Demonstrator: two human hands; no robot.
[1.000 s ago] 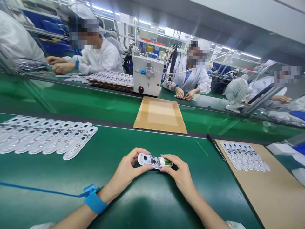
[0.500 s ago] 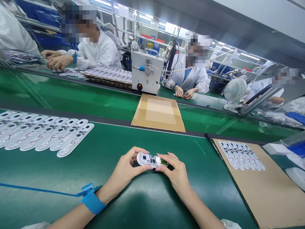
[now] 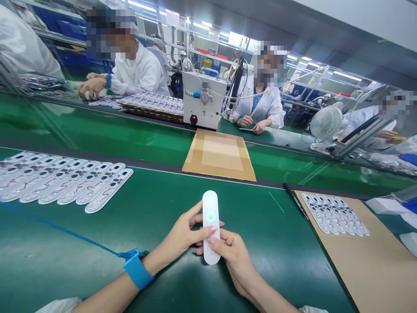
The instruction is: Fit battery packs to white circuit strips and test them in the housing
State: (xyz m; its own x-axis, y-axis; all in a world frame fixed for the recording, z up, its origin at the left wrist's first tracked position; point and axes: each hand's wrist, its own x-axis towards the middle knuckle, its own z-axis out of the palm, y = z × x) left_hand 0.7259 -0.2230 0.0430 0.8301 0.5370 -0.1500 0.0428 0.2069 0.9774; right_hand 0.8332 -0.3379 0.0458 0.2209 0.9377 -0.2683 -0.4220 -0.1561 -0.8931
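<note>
Both hands hold a white elongated device (image 3: 210, 213) upright-lengthwise above the green mat (image 3: 156, 204); a small green light glows on its smooth face. My left hand (image 3: 182, 237) grips its left side with the thumb on the front. A blue wrist strap (image 3: 137, 270) with a blue cord sits on that wrist. My right hand (image 3: 233, 256) grips the lower right side, thumb pressed near the light.
A row of several white flat circuit parts (image 3: 65, 187) lies at the left. More such parts (image 3: 335, 214) rest on a cardboard sheet (image 3: 374, 265) at the right. Another cardboard sheet (image 3: 219, 155) lies on the conveyor belt (image 3: 97, 134). A white machine box (image 3: 203, 104), a small fan (image 3: 324, 124) and seated co-workers are beyond.
The device was held sideways with its open circuit side up; now it is turned lengthwise, smooth white face up, with a green light lit. Both hands shifted their grip.
</note>
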